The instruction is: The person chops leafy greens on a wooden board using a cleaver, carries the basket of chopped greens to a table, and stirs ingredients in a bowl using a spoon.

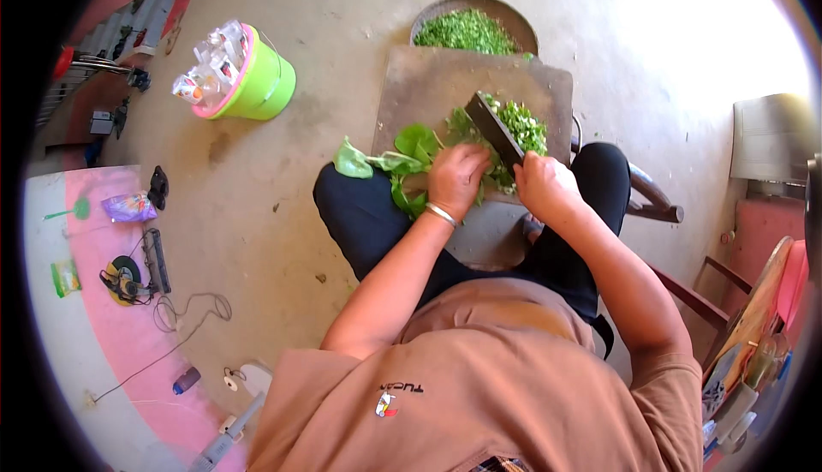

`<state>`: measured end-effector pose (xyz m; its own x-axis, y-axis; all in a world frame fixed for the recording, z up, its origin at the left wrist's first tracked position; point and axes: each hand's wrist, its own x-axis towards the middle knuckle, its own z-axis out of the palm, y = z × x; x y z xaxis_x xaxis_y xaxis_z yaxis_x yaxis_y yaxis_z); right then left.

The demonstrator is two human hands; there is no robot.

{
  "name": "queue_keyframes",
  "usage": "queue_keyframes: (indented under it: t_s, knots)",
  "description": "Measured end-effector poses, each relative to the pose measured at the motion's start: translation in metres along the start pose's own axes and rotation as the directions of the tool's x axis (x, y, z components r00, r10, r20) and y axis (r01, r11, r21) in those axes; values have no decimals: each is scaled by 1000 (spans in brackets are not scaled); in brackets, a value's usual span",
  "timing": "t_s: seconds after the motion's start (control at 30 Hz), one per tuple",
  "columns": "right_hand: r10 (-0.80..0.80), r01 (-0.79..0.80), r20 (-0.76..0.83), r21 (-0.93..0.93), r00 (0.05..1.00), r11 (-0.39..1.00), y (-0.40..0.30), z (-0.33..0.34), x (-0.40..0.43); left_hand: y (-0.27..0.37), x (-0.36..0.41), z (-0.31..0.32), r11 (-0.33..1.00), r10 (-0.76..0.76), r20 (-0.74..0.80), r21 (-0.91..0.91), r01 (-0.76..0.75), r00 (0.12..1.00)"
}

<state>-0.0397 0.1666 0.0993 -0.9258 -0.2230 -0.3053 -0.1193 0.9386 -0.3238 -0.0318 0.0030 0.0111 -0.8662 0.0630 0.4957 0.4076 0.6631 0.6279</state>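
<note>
My right hand (547, 183) grips the handle of a dark-bladed cleaver (493, 126), its blade slanting up and left across a wooden chopping board (424, 96). Just left of the blade, my left hand (457, 173) presses a bunch of leafy greens (417, 142) against the board. The whole leaves and stems trail out to the left, over my knee. On the blade's right side lies a heap of chopped greens (525, 126). My left fingertips are partly hidden among the leaves.
Beyond the board, a round pan (528, 25) holds finely chopped greens (465, 32). A green bucket (276, 80) full of plastic waste stands on the floor (321, 35) at the upper left. Wooden furniture legs (655, 205) stick out by my right knee. A cable (192, 318) runs at the left.
</note>
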Motion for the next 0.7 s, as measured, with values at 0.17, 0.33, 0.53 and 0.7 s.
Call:
queue_keyframes:
  t_s: [0.17,0.33,0.53,0.7]
  knots:
    - [14,-15,-22,-30,1000,999,-2,-27,-6,6,8,11,999,-47,-44,-24,46,998]
    - [-81,80,-23,-42,996,996,3,-32,-7,4,10,7,999,-19,-11,-41,18,1000]
    - [-133,133,0,-19,991,991,14,-21,5,-1,9,8,999,51,-7,-19,-51,999]
    - [83,-71,111,-107,990,992,-4,3,17,-3,7,7,1000,27,49,4,-27,998]
